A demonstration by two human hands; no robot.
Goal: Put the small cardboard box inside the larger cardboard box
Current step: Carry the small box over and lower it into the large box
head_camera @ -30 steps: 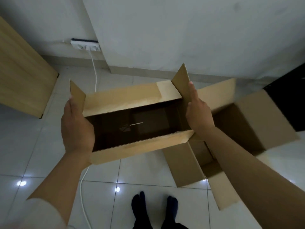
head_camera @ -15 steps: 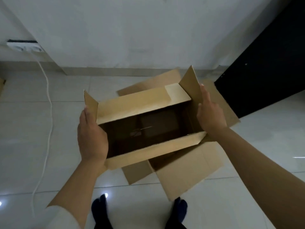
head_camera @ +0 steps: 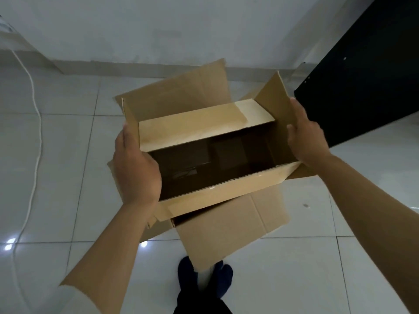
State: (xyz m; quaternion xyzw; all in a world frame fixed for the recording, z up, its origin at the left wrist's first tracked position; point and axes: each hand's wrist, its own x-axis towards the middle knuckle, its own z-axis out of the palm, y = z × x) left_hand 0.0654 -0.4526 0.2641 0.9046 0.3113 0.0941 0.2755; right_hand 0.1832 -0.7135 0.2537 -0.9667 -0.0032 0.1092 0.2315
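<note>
Hands [head_camera: 136,168] [head_camera: 306,137] clamping matte small cardboard box [head_camera: 217,155] ends, above flap-splayed larger cardboard box [head_camera: 229,227], glossy tiles [head_camera: 68,155].

Dim, soft-focus view; glare spots on floor tiles [head_camera: 68,177].

Small cardboard box [head_camera: 224,191] was plain brown, oblong, top open w/ flaps up, dark inside, tilted a bit, right end farther away. It sat directly over the larger cardboard box [head_camera: 229,232], which lay on the floor w/ flaps splayed out front and back, mostly hidden beneath.
</note>
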